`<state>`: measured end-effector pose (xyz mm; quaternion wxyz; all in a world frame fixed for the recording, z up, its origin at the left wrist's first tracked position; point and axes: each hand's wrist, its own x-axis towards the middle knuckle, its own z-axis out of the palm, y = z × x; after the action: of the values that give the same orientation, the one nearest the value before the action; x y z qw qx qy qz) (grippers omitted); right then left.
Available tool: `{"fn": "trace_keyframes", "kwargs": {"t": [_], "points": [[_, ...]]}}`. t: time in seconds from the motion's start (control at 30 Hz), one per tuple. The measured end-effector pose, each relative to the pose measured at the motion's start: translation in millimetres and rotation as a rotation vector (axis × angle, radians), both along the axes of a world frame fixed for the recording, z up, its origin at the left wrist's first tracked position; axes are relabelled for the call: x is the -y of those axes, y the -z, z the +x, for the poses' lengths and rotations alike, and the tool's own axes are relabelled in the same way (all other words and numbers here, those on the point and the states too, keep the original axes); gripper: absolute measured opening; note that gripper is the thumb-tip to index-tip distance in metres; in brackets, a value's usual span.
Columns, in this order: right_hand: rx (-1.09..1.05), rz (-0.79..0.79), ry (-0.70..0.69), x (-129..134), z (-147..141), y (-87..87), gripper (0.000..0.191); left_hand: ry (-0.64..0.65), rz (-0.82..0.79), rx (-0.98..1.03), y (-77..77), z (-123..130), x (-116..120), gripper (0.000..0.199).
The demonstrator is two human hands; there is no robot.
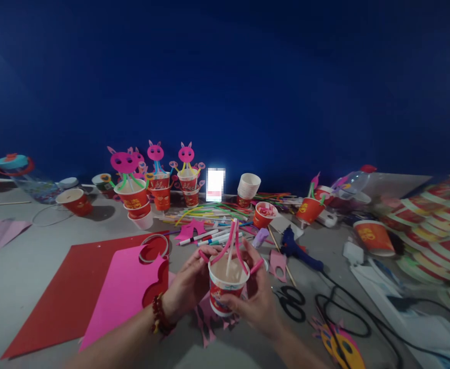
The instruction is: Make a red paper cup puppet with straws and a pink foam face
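In front of me a red-and-white paper cup (225, 297) is held upright between both hands. Pink pipe cleaners (237, 245) rise from inside it and meet in a peak, with ends bending out over the rim on both sides. A pale stick (229, 256) stands inside the cup. My left hand (188, 279), with a beaded bracelet at the wrist, grips the cup's left side near the rim, beside one pipe cleaner end. My right hand (261, 300) is closed around the cup's right side, its thumb across the front. Pink paper scraps (205, 323) lie below.
Red sheet (56, 297) and pink sheet (113, 292) lie left, with a tape roll (166, 248). Markers (209, 238) lie ahead, finished cup figures (130, 195) behind. On the right are a blue glue gun (298, 249), black scissors (292, 302), cables (344, 292) and stacked cups (436, 225).
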<state>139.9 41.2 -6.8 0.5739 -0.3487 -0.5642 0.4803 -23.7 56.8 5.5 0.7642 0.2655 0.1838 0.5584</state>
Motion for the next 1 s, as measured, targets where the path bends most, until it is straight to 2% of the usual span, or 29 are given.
{"fn": "trace_keyframes", "kwargs": {"t": [0.23, 0.33, 0.43, 0.53, 0.63, 0.7, 0.77, 0.8, 0.9, 1.0], "points": [[0.062, 0.076, 0.066, -1.0, -2.0, 5.9, 0.1, -0.016, -0.049, -0.05, 8.0, 4.7, 6.7, 0.026], [0.144, 0.073, 0.09, -1.7, -1.6, 6.2, 0.103, -0.089, -0.078, -0.082, 10.2, 6.9, 7.4, 0.025], [0.226, 0.081, 0.121, -2.6, -0.8, 5.6, 0.102, -0.175, -0.082, -0.195, 13.4, 6.6, 7.3, 0.029], [0.317, 0.142, 0.185, -4.3, -0.2, 5.8, 0.1, -0.242, 0.009, -0.363, 18.4, 2.2, 11.1, 0.037], [0.439, 0.215, 0.256, -6.4, 0.5, 7.1, 0.098, -0.217, 0.215, -0.518, 19.4, -3.4, 18.5, 0.052], [0.525, 0.253, 0.299, -7.4, 0.9, 7.6, 0.096, -0.165, 0.328, -0.629, 15.1, -4.5, 22.9, 0.076], [0.61, 0.317, 0.324, -7.7, 0.9, 7.1, 0.093, -0.147, 0.36, -0.754, 7.5, -2.7, 24.9, 0.097], [0.645, 0.373, 0.331, -7.5, 0.7, 6.5, 0.09, -0.155, 0.349, -0.815, 3.3, -1.0, 25.0, 0.1], [0.724, 0.54, 0.309, -6.5, -1.3, 3.5, 0.081, -0.177, 0.323, -0.902, -6.4, 3.1, 21.7, 0.093], [0.772, 0.583, 0.303, -5.9, -4.2, 0.9, 0.082, -0.238, 0.376, -0.886, -7.9, 1.6, 16.6, 0.077]]}}
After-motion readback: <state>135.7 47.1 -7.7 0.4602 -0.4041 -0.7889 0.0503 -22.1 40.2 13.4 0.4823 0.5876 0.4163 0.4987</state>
